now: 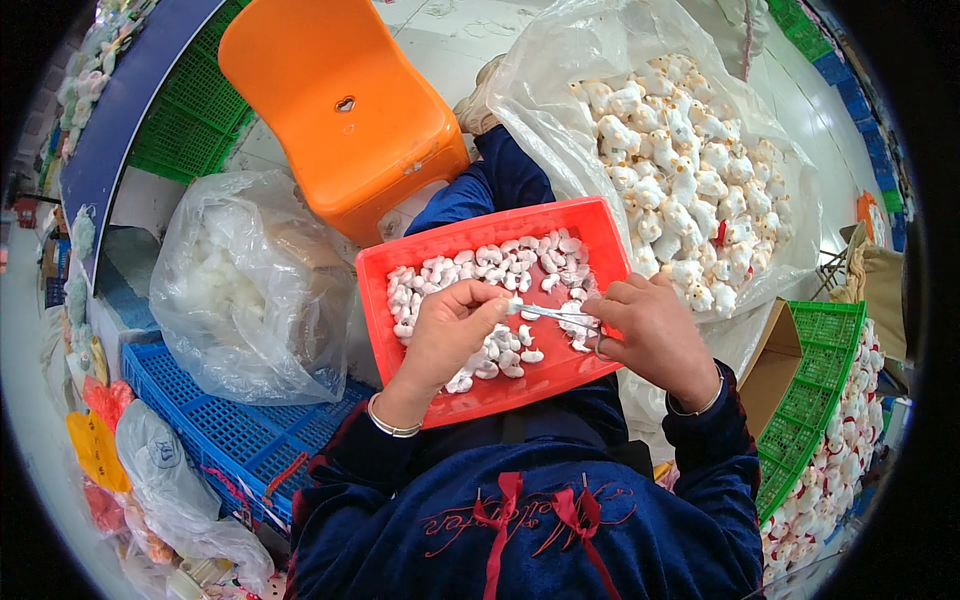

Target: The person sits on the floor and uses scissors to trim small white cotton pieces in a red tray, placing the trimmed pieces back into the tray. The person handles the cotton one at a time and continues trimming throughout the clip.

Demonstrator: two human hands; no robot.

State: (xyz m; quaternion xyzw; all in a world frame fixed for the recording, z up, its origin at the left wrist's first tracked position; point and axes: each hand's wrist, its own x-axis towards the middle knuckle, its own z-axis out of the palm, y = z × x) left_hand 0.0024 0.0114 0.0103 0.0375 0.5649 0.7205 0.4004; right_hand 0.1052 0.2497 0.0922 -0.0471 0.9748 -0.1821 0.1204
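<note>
A red plastic tray [575,367] sits across my lap with many small white curved fabric pieces [512,357] in it. Over its middle, my left hand [445,335] pinches a small white fabric piece [514,305] between thumb and fingertips. My right hand [660,328] grips metal forceps [552,313] by the handle end, with a finger loop partly showing below the fingers. The forceps point left, and their tip meets the white piece at my left fingertips. Whether the tip is inside the piece is too small to tell.
A clear bag [255,350] of white stuffing rests on a blue crate [205,425] at left. An orange chair [335,120] stands ahead. Far right, a large clear bag [560,60] holds white plush toys [690,190]; a green crate [815,375] is nearer, by more plush toys.
</note>
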